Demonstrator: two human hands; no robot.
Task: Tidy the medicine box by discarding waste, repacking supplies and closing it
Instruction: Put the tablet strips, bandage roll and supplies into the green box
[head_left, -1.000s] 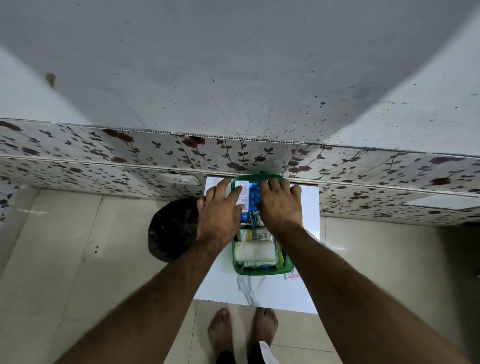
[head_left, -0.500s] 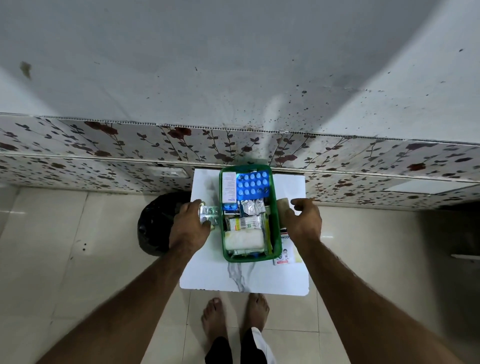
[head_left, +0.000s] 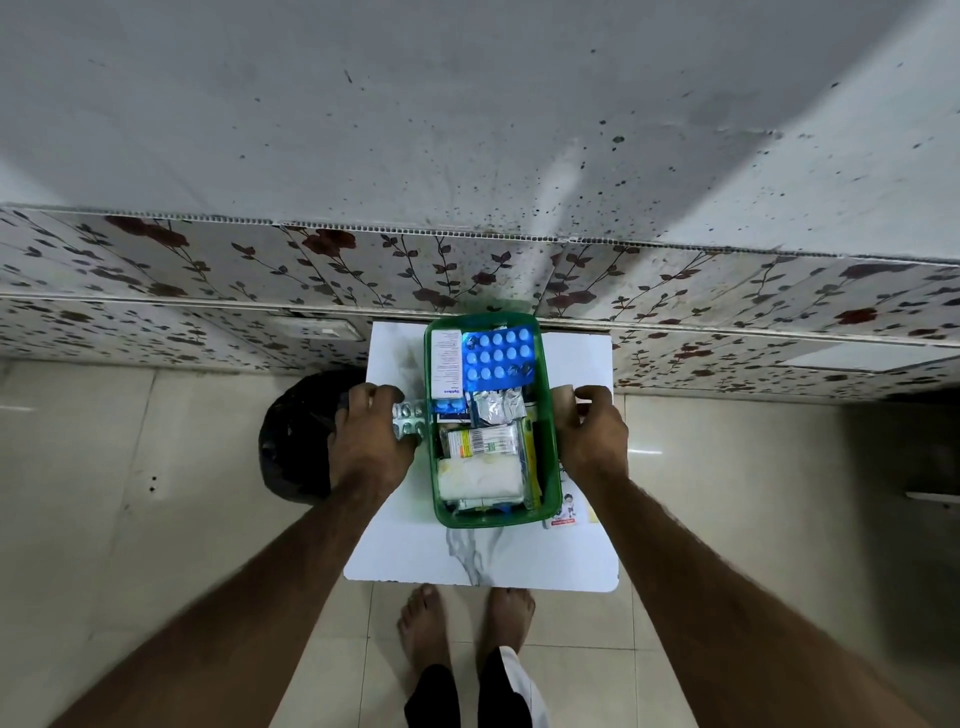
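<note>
Black bin bag (head_left: 296, 436) far left on floor. Left hand (head_left: 371, 441) closed on silver blister strip (head_left: 409, 420) just left of open green medicine box (head_left: 545, 431) mid-table (head_left: 483, 566). Right hand (head_left: 592, 436) curled around tan object, identity unclear.

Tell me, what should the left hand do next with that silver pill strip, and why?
Probably lift the silver pill strip over the rim into the green box. The left hand grips it just outside the box's left wall, and it looks like an unused supply.
</note>
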